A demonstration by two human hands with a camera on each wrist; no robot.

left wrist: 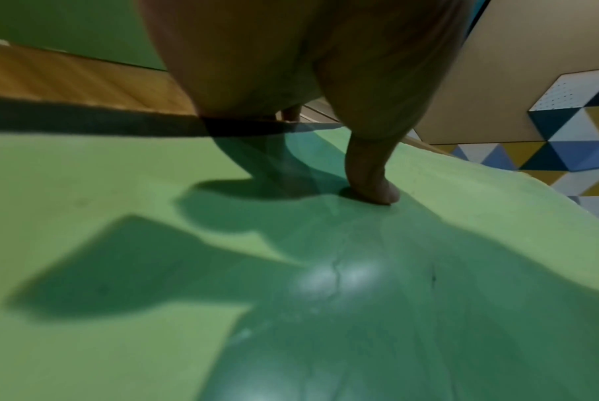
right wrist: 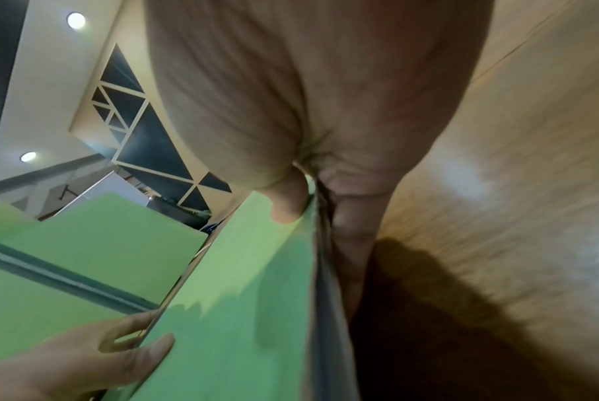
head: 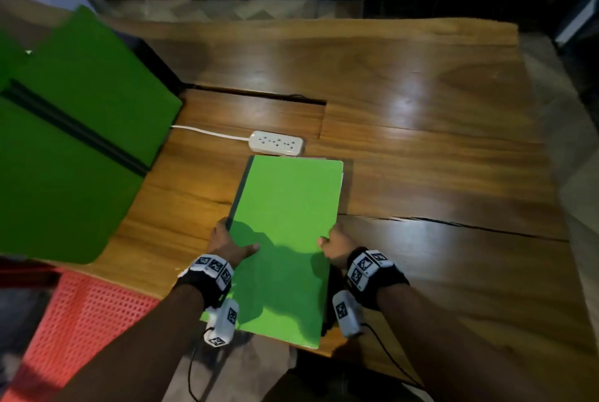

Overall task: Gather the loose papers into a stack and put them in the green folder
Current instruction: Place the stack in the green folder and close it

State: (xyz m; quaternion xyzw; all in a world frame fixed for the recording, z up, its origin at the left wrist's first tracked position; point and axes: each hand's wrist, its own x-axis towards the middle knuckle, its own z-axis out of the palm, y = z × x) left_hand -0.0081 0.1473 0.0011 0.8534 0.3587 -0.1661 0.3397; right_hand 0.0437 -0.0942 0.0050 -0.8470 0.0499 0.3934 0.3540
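Note:
The green folder (head: pixel 285 233) is closed and lies lengthwise on the wooden table (head: pixel 437 149), its near end past the table's front edge. My left hand (head: pixel 228 244) grips its left edge, thumb on the cover (left wrist: pixel 373 190) and fingers curled under. On the other side my right hand (head: pixel 335 244) pinches the right edge, thumb on top (right wrist: pixel 287 209) and fingers underneath. In the right wrist view a thin band of paper edges (right wrist: pixel 325 271) shows along the folder's open side. No loose papers lie on the table.
A white power strip (head: pixel 276 142) with its cord sits just beyond the folder's far end. Large green padded panels (head: pixel 71 129) stand at the left of the table. A red perforated chair seat (head: pixel 81 320) is below left.

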